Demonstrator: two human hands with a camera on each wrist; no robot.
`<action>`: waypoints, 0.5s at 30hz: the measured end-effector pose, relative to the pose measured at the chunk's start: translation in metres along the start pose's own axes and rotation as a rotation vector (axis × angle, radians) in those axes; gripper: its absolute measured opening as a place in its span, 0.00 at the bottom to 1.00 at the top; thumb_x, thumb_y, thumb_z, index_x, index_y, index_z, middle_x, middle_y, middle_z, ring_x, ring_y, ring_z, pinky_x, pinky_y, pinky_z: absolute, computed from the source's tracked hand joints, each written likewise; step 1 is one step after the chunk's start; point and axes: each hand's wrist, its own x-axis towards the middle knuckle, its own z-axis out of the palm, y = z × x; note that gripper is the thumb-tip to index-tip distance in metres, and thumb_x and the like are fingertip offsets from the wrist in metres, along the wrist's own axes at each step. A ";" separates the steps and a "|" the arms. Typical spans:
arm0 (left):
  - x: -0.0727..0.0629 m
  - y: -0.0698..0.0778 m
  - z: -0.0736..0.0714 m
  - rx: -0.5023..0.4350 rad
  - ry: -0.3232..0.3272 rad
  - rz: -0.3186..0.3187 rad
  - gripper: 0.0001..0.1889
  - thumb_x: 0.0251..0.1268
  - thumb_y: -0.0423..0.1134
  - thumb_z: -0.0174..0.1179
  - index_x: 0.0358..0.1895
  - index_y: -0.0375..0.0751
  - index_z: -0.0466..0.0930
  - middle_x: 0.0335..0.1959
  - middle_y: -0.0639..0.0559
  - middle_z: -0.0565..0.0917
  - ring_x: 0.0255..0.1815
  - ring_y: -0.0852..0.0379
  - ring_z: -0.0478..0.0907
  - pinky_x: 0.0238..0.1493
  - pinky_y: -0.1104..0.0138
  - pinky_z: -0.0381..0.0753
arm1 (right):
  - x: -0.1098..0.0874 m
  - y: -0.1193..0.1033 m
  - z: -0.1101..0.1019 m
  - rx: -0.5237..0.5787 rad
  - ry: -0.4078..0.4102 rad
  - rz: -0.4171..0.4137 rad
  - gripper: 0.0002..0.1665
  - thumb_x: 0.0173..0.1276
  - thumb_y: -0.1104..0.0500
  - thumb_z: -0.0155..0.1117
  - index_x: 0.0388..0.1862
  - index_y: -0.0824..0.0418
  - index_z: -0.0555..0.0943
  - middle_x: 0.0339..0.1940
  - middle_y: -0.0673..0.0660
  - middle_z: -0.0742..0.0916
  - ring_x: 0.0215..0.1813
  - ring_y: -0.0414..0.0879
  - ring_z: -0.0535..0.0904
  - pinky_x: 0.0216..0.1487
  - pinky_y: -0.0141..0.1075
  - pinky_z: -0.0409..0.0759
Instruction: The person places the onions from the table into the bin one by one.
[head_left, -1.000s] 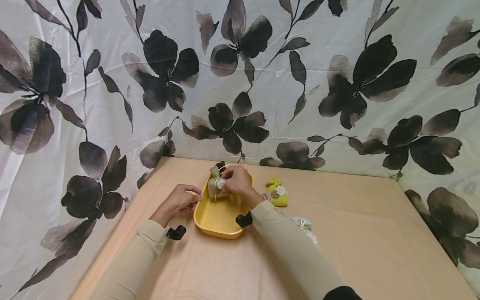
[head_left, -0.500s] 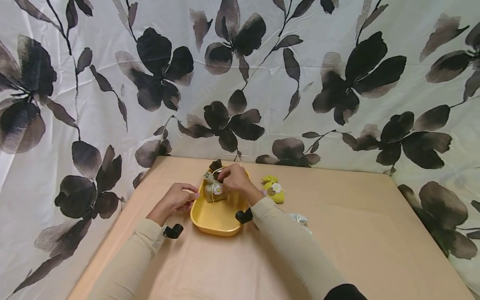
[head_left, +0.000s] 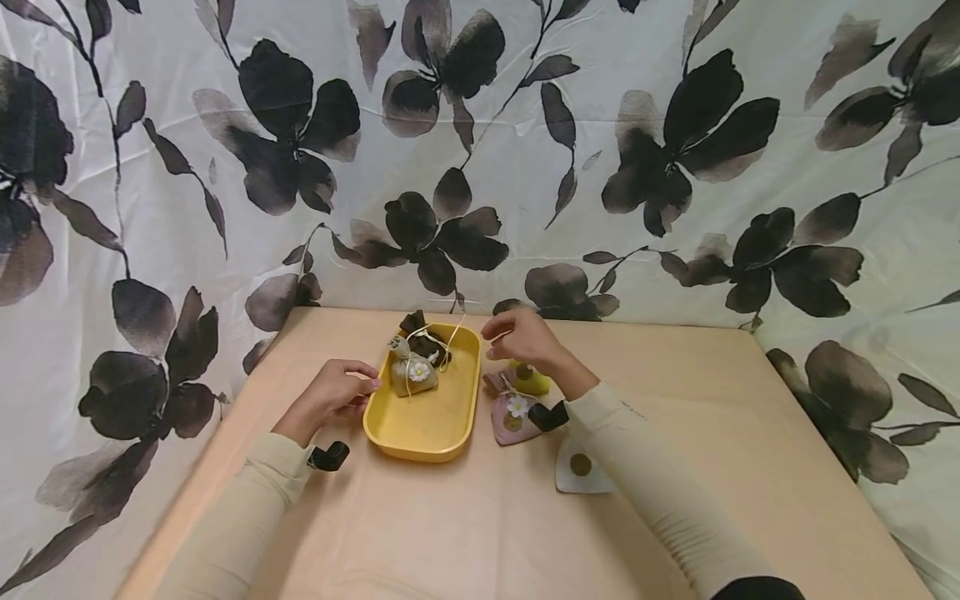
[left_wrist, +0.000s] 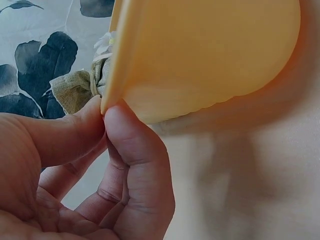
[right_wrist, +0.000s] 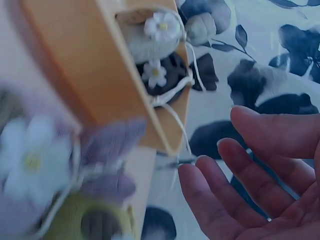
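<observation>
My left hand (head_left: 336, 395) pinches the left rim of a yellow tray (head_left: 420, 429) between thumb and index finger, as the left wrist view shows closely. Inside the tray's far end lie a beige drawstring pouch (head_left: 414, 375) with a white flower and a dark brown pouch (head_left: 427, 343) with pale cords. My right hand (head_left: 525, 340) hovers right of the tray, fingers loosely bent and holding nothing. Beneath and near it are a yellow pouch (head_left: 531, 379) and a purple pouch (head_left: 513, 417) with a white flower. A whitish pouch (head_left: 581, 471) lies partly hidden by the right forearm.
The table (head_left: 405, 533) has a peach-coloured cover. Behind it hangs a white curtain (head_left: 555, 192) printed with dark flowers, close to the table's far edge.
My right hand has left the brown pouch in the tray and moved right, over the loose pouches. More of the brown pouch shows. The left hand stays at the rim.
</observation>
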 end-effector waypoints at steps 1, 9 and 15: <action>0.000 0.000 -0.001 0.001 -0.004 0.002 0.19 0.73 0.34 0.64 0.62 0.31 0.79 0.28 0.51 0.82 0.21 0.62 0.76 0.25 0.72 0.80 | -0.003 0.003 -0.005 0.002 -0.004 0.004 0.18 0.60 0.70 0.72 0.51 0.65 0.87 0.54 0.66 0.89 0.54 0.56 0.86 0.49 0.40 0.88; 0.000 0.001 -0.001 0.022 0.000 0.001 0.19 0.73 0.35 0.64 0.63 0.31 0.79 0.32 0.48 0.83 0.22 0.62 0.77 0.26 0.71 0.81 | -0.039 0.029 -0.041 0.023 -0.027 0.036 0.20 0.60 0.72 0.70 0.54 0.67 0.86 0.56 0.68 0.88 0.57 0.60 0.85 0.56 0.44 0.87; 0.001 0.002 0.000 0.032 0.002 -0.013 0.18 0.73 0.35 0.64 0.62 0.33 0.80 0.30 0.49 0.82 0.21 0.62 0.77 0.26 0.70 0.82 | -0.070 0.061 -0.062 0.012 -0.060 0.055 0.23 0.62 0.72 0.70 0.58 0.69 0.83 0.58 0.69 0.87 0.62 0.64 0.83 0.58 0.45 0.87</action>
